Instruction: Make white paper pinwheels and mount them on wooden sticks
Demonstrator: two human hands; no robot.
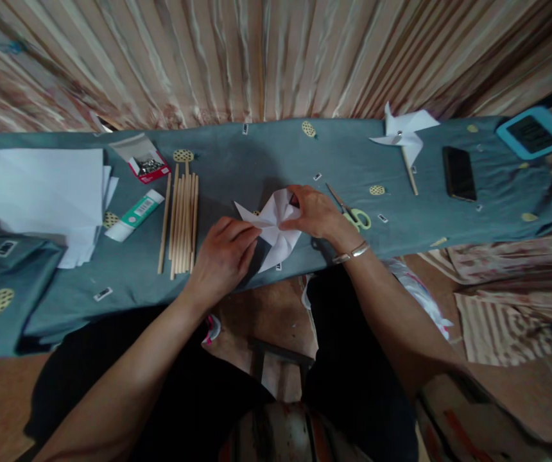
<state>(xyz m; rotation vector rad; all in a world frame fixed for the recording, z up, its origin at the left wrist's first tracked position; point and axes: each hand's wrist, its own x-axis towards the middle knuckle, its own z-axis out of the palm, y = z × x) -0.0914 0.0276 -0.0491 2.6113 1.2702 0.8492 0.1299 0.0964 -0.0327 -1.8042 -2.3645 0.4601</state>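
Observation:
Between my hands, near the front edge of the cloth-covered table, is a white paper pinwheel (278, 234) with its points folded in toward the middle. My left hand (225, 253) has its fingers closed on the pinwheel's left side. From the right, my right hand (315, 215) pinches the paper, its thumb pressing near the center and its fingers around the upper right blade. Scissors with pale green handles (357, 217) lie just beyond my right hand. A bundle of wooden sticks (183, 221) lies to the left of my left hand.
White paper sheets (47, 186) are stacked at the left. Beside them lie a glue tube (135, 215) and an open red box of small metal pieces (148, 168). Rightward are a pinwheel on a stick (404, 136), a black phone (459, 173) and a blue-framed device (533, 133). Curtains hang behind.

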